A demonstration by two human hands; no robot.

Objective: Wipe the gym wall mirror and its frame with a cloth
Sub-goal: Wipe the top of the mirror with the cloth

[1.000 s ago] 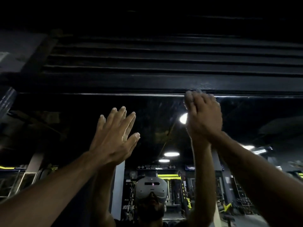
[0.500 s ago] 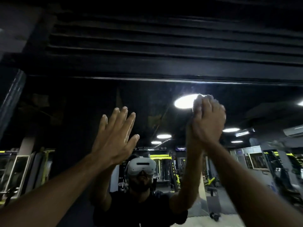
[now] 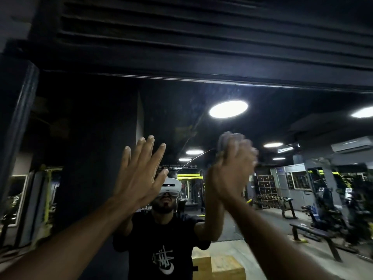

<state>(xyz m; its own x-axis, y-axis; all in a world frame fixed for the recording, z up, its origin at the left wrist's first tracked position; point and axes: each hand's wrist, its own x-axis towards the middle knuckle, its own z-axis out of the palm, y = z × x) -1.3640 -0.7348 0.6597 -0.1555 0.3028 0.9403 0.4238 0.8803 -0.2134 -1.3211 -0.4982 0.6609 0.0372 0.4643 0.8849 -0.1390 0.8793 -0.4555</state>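
The wall mirror (image 3: pixel 96 138) fills the view and reflects me and the gym. Its dark frame (image 3: pixel 181 74) runs along the top, with a side post at the left (image 3: pixel 19 122). My left hand (image 3: pixel 141 170) lies flat against the glass, fingers straight and spread. My right hand (image 3: pixel 232 170) is blurred with motion and presses a grey cloth (image 3: pixel 223 141) onto the glass under straight fingers. Only a grey edge of the cloth shows above the fingertips. Both hands are well below the top frame.
Black slatted panels (image 3: pixel 201 33) sit above the frame. The glass reflects round ceiling lights (image 3: pixel 228 109), weight benches (image 3: pixel 314 233), a dumbbell rack and a wooden box (image 3: pixel 218 267) behind me.
My right hand has slid with the cloth from the mirror's top edge down the glass. The left hand stays flat on the glass. My view has tipped downward.
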